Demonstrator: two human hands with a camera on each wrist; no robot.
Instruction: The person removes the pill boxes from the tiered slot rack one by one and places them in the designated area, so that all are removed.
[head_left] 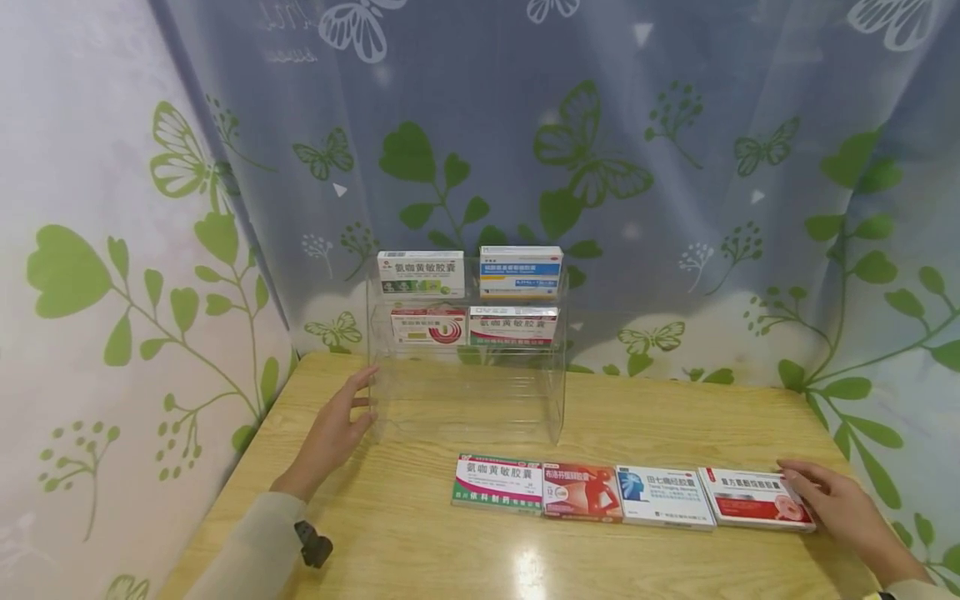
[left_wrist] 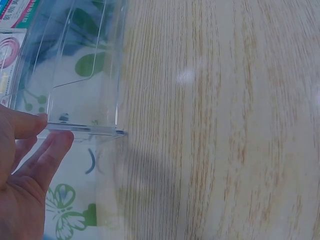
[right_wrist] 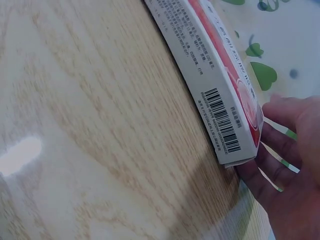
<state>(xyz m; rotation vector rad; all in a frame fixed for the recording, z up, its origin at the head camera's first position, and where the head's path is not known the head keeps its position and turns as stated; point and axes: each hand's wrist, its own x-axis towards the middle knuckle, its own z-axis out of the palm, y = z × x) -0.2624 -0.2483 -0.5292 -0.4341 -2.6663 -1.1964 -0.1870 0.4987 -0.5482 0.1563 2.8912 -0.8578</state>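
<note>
A clear acrylic display stand [head_left: 465, 392] stands on the table with medicine boxes on its two upper tiers. My left hand [head_left: 339, 421] is at its left side; in the left wrist view the thumb and fingers [left_wrist: 60, 142] pinch the edge of the side panel. In front of the stand lies a row of flat medicine boxes: a green-and-pink one [head_left: 497, 483], a red one [head_left: 582, 493], a white-and-blue one [head_left: 664, 498] and a white-and-red one [head_left: 756, 500]. My right hand [head_left: 836, 508] holds the right end of the white-and-red medicine box [right_wrist: 215, 90], its fingers around that end.
On the top tier are a white-and-green box [head_left: 422, 275] and a blue-and-yellow box [head_left: 521, 272]. Below them sit a red-ringed box [head_left: 429, 327] and a pink-and-green box [head_left: 513, 327]. Patterned curtains [head_left: 480, 125] hang behind and beside the wooden table [head_left: 390, 533].
</note>
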